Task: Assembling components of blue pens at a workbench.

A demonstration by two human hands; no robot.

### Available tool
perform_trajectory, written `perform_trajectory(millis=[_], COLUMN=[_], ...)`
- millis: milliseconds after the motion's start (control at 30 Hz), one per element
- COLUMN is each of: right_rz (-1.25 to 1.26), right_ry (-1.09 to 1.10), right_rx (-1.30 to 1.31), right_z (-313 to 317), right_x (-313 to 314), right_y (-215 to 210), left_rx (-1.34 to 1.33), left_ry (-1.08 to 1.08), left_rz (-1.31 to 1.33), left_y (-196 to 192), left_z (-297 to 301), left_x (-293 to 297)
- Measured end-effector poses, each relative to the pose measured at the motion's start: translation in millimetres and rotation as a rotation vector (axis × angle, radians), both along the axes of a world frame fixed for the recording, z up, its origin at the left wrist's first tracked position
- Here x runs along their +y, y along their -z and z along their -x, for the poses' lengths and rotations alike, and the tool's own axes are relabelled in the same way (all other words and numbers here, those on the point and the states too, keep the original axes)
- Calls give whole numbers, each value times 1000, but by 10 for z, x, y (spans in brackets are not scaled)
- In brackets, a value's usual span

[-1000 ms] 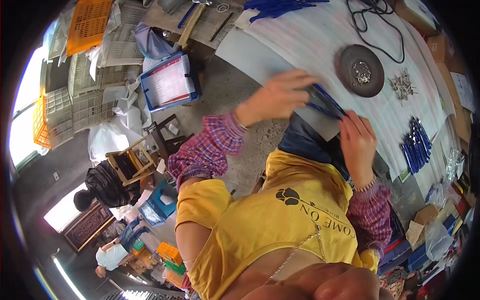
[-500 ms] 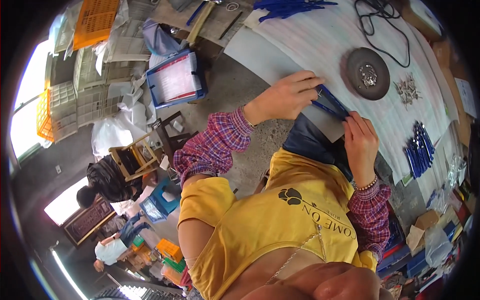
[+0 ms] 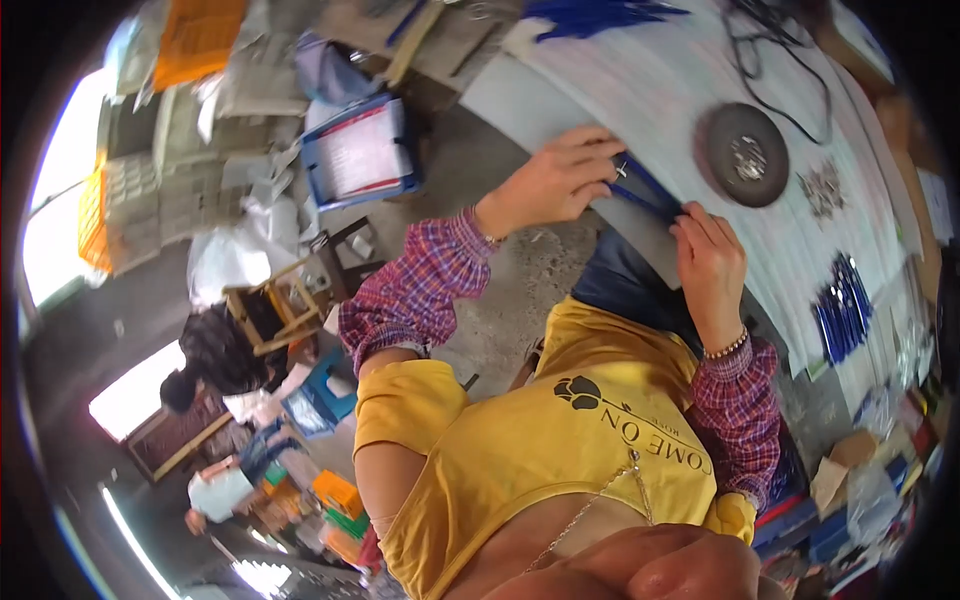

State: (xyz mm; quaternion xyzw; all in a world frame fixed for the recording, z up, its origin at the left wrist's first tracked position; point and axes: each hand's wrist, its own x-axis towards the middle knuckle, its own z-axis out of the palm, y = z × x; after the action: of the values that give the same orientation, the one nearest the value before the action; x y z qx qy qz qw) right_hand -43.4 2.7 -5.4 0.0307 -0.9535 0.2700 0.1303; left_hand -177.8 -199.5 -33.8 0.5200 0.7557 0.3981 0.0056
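Pinching a thin blue strip [image 3: 648, 194] at the table [image 3: 640, 90] edge, left hand [image 3: 553, 182] closed on one end, right hand [image 3: 709, 265] gripping the other, apparently mid-assembly; next move likely needs steady alignment between both hands.

- Bare grey concrete floor [image 3: 480, 190] runs beneath the long pale work table [image 3: 640, 90].
- Bright daylight pours through an opening [image 3: 55, 210] at the left, washing out that side.
- Orange plastic crate [image 3: 195, 35] sits up top beside stacked pale grey crates [image 3: 165, 190].
- A small wooden stool [image 3: 275, 310] stands on the floor, white plastic bags [image 3: 225, 265] just beside it.
- Another person in a pale top [image 3: 220, 493] crouches far below.
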Motion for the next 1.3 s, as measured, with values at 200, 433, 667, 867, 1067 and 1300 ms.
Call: perform_trajectory(millis=[200, 433, 667, 867, 1067, 1300], right_rz=[41, -14, 43, 113, 62, 69], right_ry=[-8, -77, 109, 8, -38, 47], right_rx=[15, 71, -27, 42, 50, -15], right_z=[-6, 359, -338, 62, 214, -234], right_x=[-8, -252, 243, -83, -103, 257], right_y=[-87, 73, -104, -14, 93, -61], left_rx=[26, 107, 60, 241, 119, 33], left_ry=[-58, -104, 40, -52, -119, -35], left_rz=[29, 120, 41, 91, 94, 24], left_y=[-160, -127, -113, -108, -67, -43], left_z=[-100, 183, -307, 15, 66, -287], left_x=[-5, -311, 325, -103, -164, 276])
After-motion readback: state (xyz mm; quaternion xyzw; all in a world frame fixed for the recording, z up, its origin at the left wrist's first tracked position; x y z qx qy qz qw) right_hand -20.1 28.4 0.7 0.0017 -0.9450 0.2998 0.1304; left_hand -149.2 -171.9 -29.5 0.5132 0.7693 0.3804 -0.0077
